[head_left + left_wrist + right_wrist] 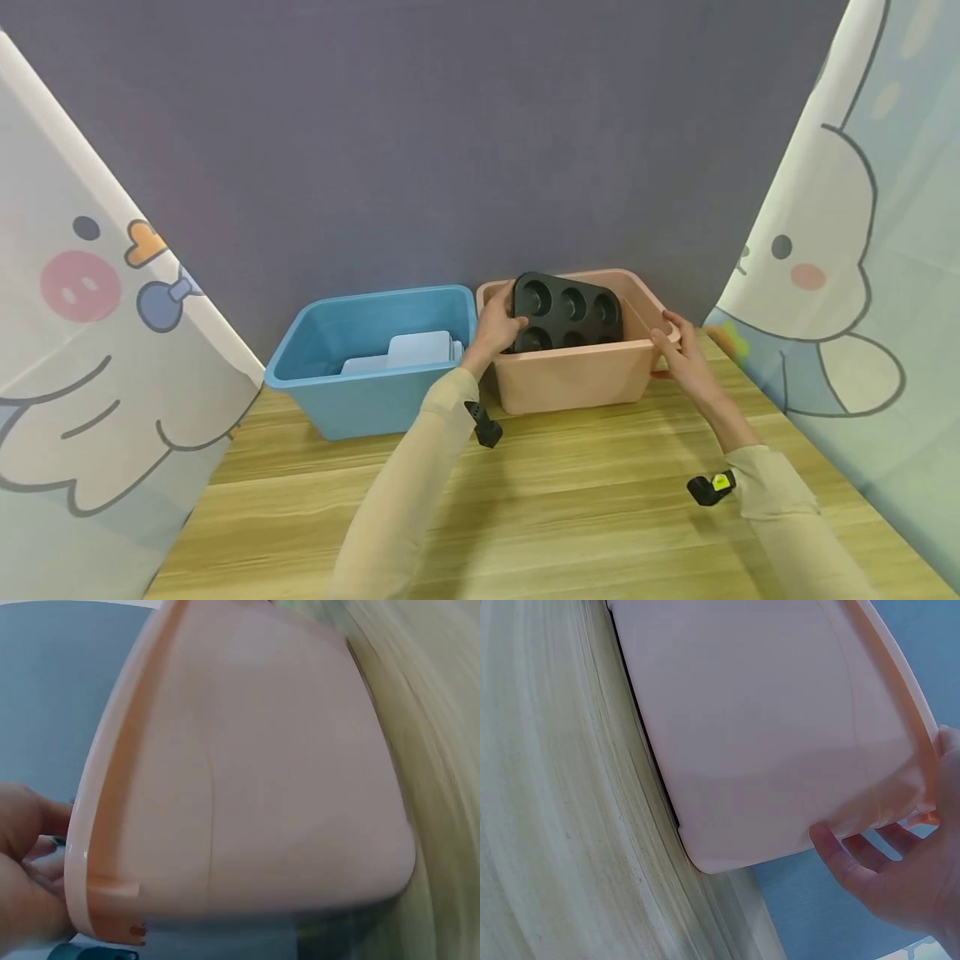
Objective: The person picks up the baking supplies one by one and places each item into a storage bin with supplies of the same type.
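Observation:
A black muffin tin (pixel 573 312) leans tilted inside a pink plastic bin (pixel 577 379), its cups facing me and its top edge rising above the rim. My left hand (pixel 497 323) grips the tin's left edge, with the thumb on its front face. In the left wrist view that hand (pixel 30 862) shows only partly, behind the bin's rim. At the bin's right end, my right hand (pixel 682 354) holds the rim. The right wrist view has this hand (pixel 900 877) at the bin's corner, fingers along its end wall. The tin's lower part is hidden by the bin's front wall.
To the left stands a blue bin (pixel 375 408) with pale blue box-like items (pixel 420 348) inside. Both bins sit on a wood-grain table (pixel 570 517) against a grey backdrop (pixel 450 150). Cartoon-printed cloths (pixel 105 358) hang at both sides.

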### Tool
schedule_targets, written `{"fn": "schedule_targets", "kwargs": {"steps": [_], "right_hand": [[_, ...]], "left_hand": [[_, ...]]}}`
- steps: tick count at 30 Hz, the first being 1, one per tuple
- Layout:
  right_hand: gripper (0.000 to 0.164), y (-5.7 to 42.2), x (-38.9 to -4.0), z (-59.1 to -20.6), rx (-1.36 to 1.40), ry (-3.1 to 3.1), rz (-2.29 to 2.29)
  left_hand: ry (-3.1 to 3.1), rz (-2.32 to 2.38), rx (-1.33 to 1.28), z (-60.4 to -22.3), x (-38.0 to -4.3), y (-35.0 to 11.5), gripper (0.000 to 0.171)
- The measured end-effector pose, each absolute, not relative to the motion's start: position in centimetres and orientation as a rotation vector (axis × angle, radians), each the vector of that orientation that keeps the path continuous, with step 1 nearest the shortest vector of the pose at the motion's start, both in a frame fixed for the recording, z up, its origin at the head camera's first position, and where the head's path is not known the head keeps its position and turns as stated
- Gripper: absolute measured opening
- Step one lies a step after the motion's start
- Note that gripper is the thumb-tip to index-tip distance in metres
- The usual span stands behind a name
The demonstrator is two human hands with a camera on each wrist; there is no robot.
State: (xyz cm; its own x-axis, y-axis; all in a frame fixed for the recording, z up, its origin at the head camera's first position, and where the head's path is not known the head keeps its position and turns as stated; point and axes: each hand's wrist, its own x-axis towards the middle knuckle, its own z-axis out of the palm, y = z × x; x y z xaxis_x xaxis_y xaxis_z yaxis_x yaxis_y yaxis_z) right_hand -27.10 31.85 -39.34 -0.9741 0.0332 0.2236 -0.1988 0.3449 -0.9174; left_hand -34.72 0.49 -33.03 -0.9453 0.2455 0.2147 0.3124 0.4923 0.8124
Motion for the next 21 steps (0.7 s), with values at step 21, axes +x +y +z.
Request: {"fn": "schedule_targets", "kwargs": {"steps": [21], "right_hand": [[0.065, 32.5, -26.2, -38.8, 0.1, -2.441, 1.396]], "left_hand": [[-2.709, -0.819, -0.548, -32.4, -32.1, -7.2, 0.048]]}}
